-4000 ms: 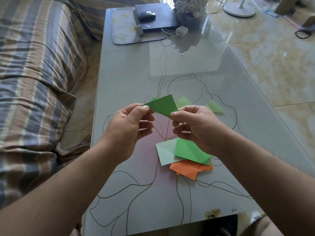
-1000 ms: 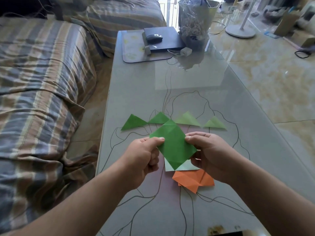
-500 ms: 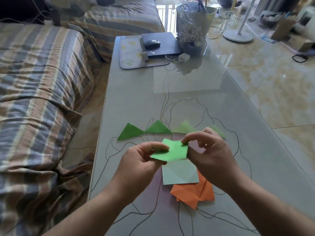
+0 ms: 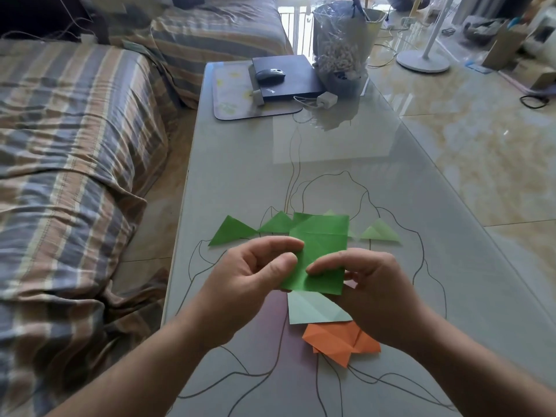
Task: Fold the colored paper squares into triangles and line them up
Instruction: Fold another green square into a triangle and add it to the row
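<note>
Green paper square (image 4: 319, 254) in our hands, not yet a triangle.
From the head view, our left hand (image 4: 255, 284) and right hand (image 4: 370, 290) pinch its lower edge above the bench (image 4: 240, 164). Four folded green triangles (image 4: 231, 234) line up behind it; a pale green sheet (image 4: 313, 310) and orange paper (image 4: 340, 341) wait, we judge, unfolded.
</note>
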Tool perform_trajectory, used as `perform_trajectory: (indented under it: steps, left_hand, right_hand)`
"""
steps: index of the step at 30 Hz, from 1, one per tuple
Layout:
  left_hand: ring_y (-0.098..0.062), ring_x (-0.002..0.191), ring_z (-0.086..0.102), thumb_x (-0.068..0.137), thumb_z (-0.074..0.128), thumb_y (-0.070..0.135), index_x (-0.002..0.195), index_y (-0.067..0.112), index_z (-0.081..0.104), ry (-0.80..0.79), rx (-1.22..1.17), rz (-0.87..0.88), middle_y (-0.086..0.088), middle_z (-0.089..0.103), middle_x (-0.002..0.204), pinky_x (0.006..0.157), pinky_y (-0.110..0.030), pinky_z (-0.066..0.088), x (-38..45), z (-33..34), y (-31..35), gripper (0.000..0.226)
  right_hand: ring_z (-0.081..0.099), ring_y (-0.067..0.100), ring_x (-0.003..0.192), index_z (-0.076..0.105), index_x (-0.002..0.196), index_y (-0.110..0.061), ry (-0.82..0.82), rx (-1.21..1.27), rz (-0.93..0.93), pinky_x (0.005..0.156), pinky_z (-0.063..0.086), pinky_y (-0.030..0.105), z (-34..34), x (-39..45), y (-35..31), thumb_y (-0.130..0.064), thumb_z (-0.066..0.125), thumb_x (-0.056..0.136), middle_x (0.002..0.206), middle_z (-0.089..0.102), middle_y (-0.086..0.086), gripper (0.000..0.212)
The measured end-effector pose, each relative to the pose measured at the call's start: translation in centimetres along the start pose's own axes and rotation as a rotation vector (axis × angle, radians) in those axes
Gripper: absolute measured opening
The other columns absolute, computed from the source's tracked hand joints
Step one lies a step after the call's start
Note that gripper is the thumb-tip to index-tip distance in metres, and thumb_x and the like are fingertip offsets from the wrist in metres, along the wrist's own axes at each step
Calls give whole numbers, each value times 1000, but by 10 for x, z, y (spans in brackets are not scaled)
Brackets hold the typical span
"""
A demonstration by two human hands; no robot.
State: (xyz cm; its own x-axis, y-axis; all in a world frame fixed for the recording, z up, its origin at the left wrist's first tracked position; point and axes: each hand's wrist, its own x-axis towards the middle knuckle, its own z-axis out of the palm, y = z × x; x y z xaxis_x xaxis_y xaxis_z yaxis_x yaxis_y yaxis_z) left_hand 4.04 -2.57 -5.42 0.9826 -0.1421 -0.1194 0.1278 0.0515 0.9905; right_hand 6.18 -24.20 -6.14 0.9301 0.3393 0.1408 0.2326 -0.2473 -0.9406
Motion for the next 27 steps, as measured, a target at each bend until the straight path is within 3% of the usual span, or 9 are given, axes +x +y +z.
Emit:
perform_trajectory:
  steps: [3, 5, 9, 13, 19, 22, 25, 27]
  left_hand:
    - [-24, 82, 62, 95, 66, -1, 113, 22, 76, 68, -9, -75, -14, 76, 101, 66, -25, 52, 3, 3, -3, 31]
    - [-26, 81, 54, 97, 62, -4, 117, 24, 74, 54, -59, -127, -17, 75, 104, 64, -26, 48, 4, 1, 1, 36]
    - [-31, 87, 54, 99, 55, -9, 121, 20, 71, 49, -79, -178, -15, 77, 105, 75, -40, 41, 7, -1, 6, 40]
    - [-33, 89, 57, 100, 51, -10, 118, 19, 72, 83, -65, -201, -12, 78, 104, 81, -46, 42, 9, -3, 8, 40]
    - [-37, 93, 58, 99, 53, -9, 118, 23, 73, 76, -72, -209, -12, 78, 106, 86, -51, 44, 9, -5, 7, 42]
    - [-40, 99, 64, 96, 56, -7, 116, 22, 76, 70, -132, -209, -14, 77, 110, 95, -57, 52, 10, -5, 8, 39]
    - [-32, 97, 73, 100, 44, -10, 119, 10, 71, 63, -258, -230, -19, 76, 112, 85, -40, 63, 11, -6, 9, 38]
    - [-30, 96, 74, 101, 44, -8, 116, 9, 72, 78, -296, -252, -19, 76, 113, 79, -35, 64, 11, -5, 9, 36]
  right_hand:
    - [75, 20, 89, 79, 94, -45, -33, -48, 1, 79, 61, 34, 2, 0, 1, -16, 81, 78, 94, 77, -11, 34]
    - [75, 23, 87, 79, 95, -43, -37, -22, 36, 80, 62, 39, 2, 2, 1, -11, 83, 81, 94, 77, -6, 35]
    - [74, 28, 88, 79, 94, -43, -36, 28, 104, 83, 63, 44, -2, 6, 6, 5, 80, 83, 95, 78, -8, 50]
    - [72, 40, 87, 81, 94, -39, -37, 109, 146, 82, 60, 58, 2, 8, 9, 0, 83, 83, 96, 78, 5, 40]
    - [67, 48, 90, 80, 95, -36, -38, 152, 143, 80, 57, 64, 2, 9, 9, -20, 83, 78, 95, 76, 11, 23]
    - [67, 49, 92, 81, 94, -32, -24, 187, 145, 81, 57, 64, 1, 10, 9, -11, 81, 77, 96, 76, 11, 27]
    - [68, 48, 92, 81, 93, -29, -25, 212, 158, 84, 58, 62, 1, 10, 8, 12, 78, 81, 97, 77, 9, 43]
    - [69, 45, 92, 81, 93, -29, -28, 205, 161, 84, 59, 60, 1, 10, 7, 17, 75, 81, 97, 77, 8, 48]
